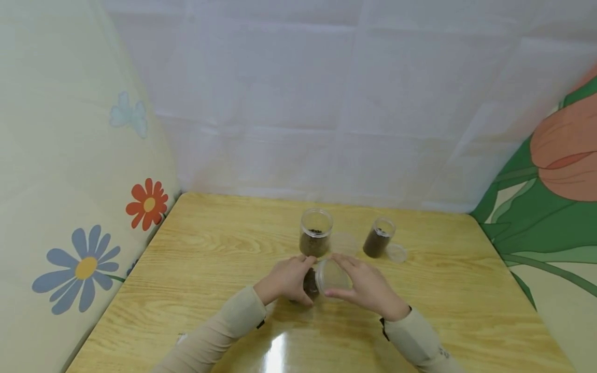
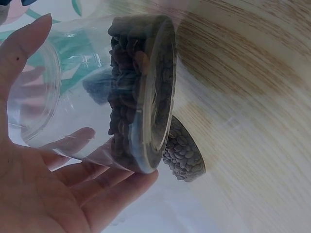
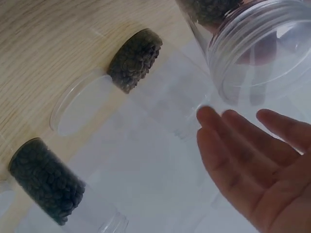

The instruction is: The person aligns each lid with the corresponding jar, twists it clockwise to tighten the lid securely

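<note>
A clear plastic jar (image 2: pixel 80 48) with dark brown beans at its base is in my left hand (image 1: pixel 291 280). In the left wrist view the thumb lies on one side and the fingers curl round the other. The jar is tilted, its threaded mouth (image 3: pixel 262 41) toward my right hand (image 1: pixel 366 285). That hand's fingers (image 3: pixel 238 174) are spread and nearly straight beside the mouth; whether they touch it I cannot tell. Behind my hands stands a wide open jar (image 1: pixel 315 235), partly filled with beans. To its right is a narrower open jar (image 1: pixel 379 238), also holding beans.
A clear round lid (image 1: pixel 396 253) lies beside the narrower jar. Another lid (image 3: pixel 80 104) lies flat next to the wide jar. Everything rests on a wood-grain table (image 1: pixel 224 233), with a white cloth (image 1: pixel 280 129) behind and flower-printed panels (image 1: pixel 88 155) at the sides.
</note>
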### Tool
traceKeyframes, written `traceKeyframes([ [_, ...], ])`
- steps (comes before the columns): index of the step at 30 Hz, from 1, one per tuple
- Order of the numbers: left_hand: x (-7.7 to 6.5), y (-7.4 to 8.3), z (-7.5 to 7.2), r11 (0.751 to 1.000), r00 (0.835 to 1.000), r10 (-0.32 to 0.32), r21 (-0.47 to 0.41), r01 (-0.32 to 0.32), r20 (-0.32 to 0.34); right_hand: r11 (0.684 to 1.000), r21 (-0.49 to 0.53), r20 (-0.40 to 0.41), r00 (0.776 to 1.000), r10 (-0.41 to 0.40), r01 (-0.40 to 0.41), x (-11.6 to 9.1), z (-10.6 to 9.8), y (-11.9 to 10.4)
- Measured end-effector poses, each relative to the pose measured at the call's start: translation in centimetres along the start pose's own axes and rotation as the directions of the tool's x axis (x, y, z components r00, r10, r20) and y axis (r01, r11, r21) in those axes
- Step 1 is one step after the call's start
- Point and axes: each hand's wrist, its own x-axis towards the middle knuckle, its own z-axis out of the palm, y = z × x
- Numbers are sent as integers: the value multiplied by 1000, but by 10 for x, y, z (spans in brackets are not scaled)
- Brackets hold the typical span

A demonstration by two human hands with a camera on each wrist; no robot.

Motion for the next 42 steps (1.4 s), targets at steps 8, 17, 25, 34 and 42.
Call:
traceKeyframes([
  [8, 0, 1, -1, 1000, 1000, -9, -14, 9, 10, 970, 40, 6, 971, -240, 240, -3, -9, 12],
  [17, 0, 0, -1, 1000, 1000, 0, -8, 0, 4, 945, 6, 19, 945, -327, 327, -4, -6, 14],
  [25, -1, 1, -1, 1000, 1000, -2, 4, 2, -2, 980, -17, 9, 980, -199, 199, -4, -2, 9],
  [34, -3, 2, 0, 1000, 1000, -1, 5, 1, -9, 996, -50, -89, 993, -72, 68, -5, 5, 1],
  [42, -3, 1, -1, 1000, 1000, -3, -27, 3, -7, 987, -91, -112, 983, -143, 133, -3, 4, 4],
])
